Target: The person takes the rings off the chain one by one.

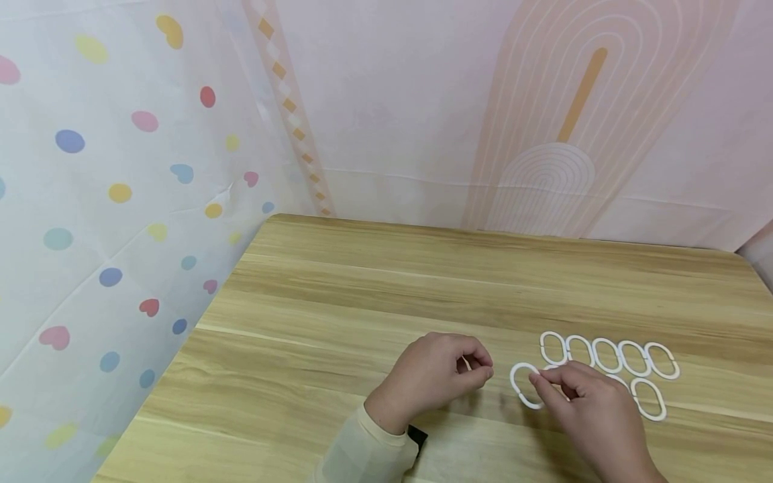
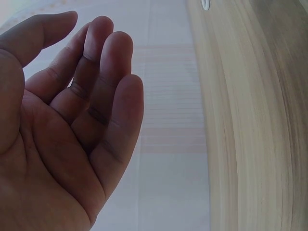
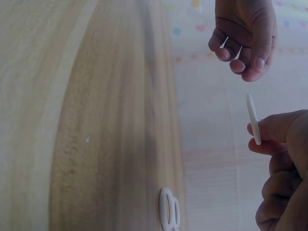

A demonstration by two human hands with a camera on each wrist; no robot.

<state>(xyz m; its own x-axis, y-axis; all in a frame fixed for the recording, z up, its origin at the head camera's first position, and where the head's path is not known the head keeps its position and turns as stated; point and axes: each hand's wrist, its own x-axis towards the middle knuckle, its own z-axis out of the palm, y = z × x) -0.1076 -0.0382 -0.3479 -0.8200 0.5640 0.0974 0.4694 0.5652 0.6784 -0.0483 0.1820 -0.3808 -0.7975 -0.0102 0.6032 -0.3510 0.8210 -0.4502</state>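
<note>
My right hand [image 1: 594, 409] pinches a white oval plastic link [image 1: 514, 384] between thumb and forefinger, a little above the table. Seen edge-on in the right wrist view, that link [image 3: 253, 119] looks like a thin bar. To its left hovers my left hand [image 1: 435, 372], fingers loosely bent and holding nothing; the palm [image 2: 53, 159] faces its wrist camera. Behind the right hand lies a row of several similar links [image 1: 655, 345]. A nearer row, ending in a link [image 1: 663, 402] at the right, is partly hidden by that hand.
The wood-grain table [image 1: 338, 288] reaches back to a pink patterned cloth [image 1: 392, 121]. A dotted white cloth [image 1: 109, 221] hangs along its left side. Under the left sleeve [image 1: 368, 449] a small black object [image 1: 417, 436] shows.
</note>
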